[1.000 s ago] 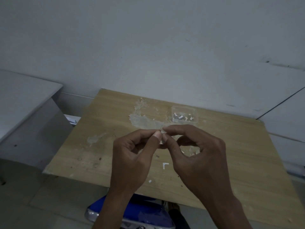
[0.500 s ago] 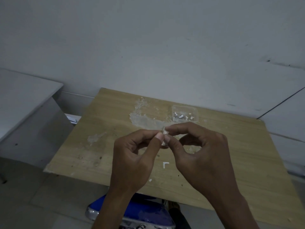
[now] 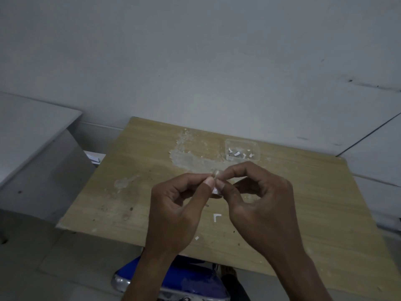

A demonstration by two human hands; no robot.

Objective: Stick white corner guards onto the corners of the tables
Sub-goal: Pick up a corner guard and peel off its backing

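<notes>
Above the middle of the wooden table (image 3: 321, 209), we hold our two hands together, fingertip to fingertip. Left hand (image 3: 173, 216): thumb and forefinger pinching a small white corner guard (image 3: 216, 189). Right hand (image 3: 260, 209): thumb and forefinger pinching the same piece from the other side, remaining fingers curled. The guard is raised off the tabletop, mostly hidden by our fingertips; we cannot tell its exact shape.

On the table, just below our hands: one white L-shaped corner guard (image 3: 217, 217), lying flat. Nearer the front edge: one small white scrap (image 3: 196, 238).

Toward the far edge: one clear plastic container (image 3: 242, 149), holding several small white pieces. Beside it, to the left: a pale, rough patch (image 3: 186, 157) on the wood; a second smaller patch (image 3: 123, 182) sits further left.

Beneath the near edge of the table: a blue chair seat (image 3: 191, 279). At the left: a grey table (image 3: 32, 118), apart from the wooden one. Behind everything: a plain grey wall (image 3: 195, 61).
</notes>
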